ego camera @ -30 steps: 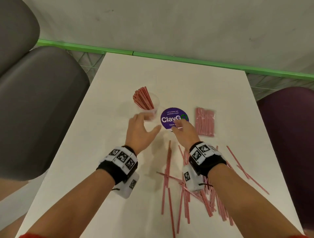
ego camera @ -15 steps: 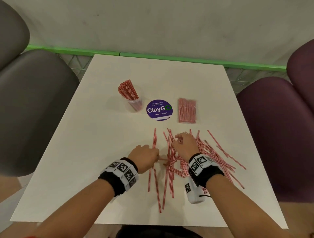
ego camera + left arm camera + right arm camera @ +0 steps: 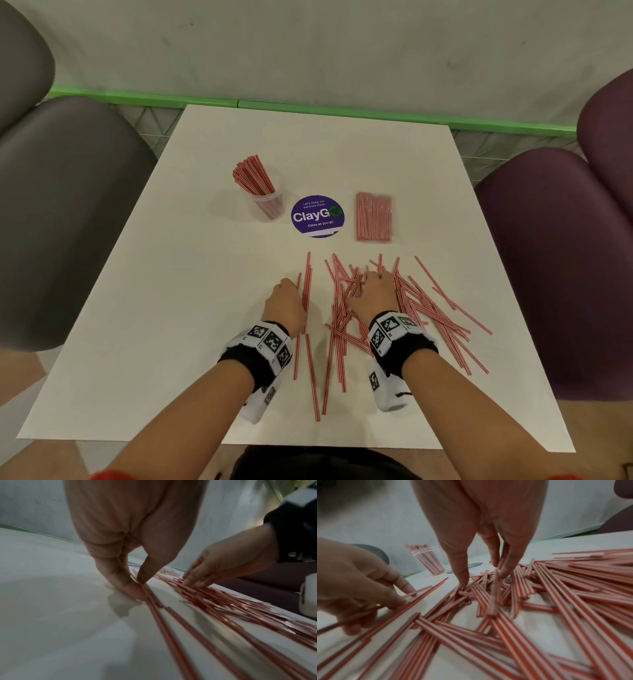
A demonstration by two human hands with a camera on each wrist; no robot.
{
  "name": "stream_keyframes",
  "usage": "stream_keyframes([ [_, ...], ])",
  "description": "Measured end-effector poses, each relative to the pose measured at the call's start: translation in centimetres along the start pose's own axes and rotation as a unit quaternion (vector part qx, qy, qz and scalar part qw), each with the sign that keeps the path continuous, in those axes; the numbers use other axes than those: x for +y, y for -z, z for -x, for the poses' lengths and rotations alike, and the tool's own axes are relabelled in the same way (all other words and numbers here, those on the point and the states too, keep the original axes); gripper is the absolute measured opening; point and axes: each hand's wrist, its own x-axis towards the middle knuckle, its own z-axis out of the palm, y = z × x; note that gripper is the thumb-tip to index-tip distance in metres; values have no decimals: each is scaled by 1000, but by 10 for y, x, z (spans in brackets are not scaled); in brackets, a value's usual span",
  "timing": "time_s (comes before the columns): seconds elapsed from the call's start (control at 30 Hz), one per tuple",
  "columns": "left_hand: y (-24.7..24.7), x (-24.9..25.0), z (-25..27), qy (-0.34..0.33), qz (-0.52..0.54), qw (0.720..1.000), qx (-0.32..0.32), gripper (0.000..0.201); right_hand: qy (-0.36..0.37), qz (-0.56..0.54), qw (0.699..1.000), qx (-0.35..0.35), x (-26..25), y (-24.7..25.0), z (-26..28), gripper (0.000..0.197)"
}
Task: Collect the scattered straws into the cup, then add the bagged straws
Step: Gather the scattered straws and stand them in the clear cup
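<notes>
Red-and-white striped straws (image 3: pixel 421 308) lie scattered on the near half of the white table (image 3: pixel 191 308). A clear cup (image 3: pixel 269 200) at the back left holds a bundle of straws. The bagged straws (image 3: pixel 373 217) lie flat at the back right. My left hand (image 3: pixel 140 584) pinches a few straws (image 3: pixel 307 284) between thumb and forefinger at the pile's left edge. My right hand (image 3: pixel 481 577) points its straight fingers down into the middle of the pile, fingertips (image 3: pixel 504 573) touching straws, thumb apart. One straw (image 3: pixel 494 595) tilts up by those fingertips.
A round purple "ClayGo" sticker (image 3: pixel 317 216) lies between the cup and the bag. Grey seats (image 3: pixel 61 212) stand left of the table, purple seats (image 3: pixel 561 267) right. A green ledge (image 3: pixel 308 106) and a wall close the far side.
Both hands have come back from beside the cup to the scattered straws near me. The left hand now pinches straws at the pile's left edge; the right hand has settled on the pile.
</notes>
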Motion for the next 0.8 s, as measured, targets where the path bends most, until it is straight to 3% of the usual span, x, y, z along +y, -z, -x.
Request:
stream_keyframes([
  [0.2, -3, 3, -9, 13, -7, 1000, 18, 42, -19, 14, 1000, 7, 5, 3, -1, 63],
  [0.4, -11, 18, -14, 13, 55, 998, 12, 36, 8, 4, 1000, -19, -9, -4, -3, 47],
  [0.8, -13, 26, -26, -16, 176, 983, -41, 31, 17, -132, 990, -54, -24, -8, -6, 27],
])
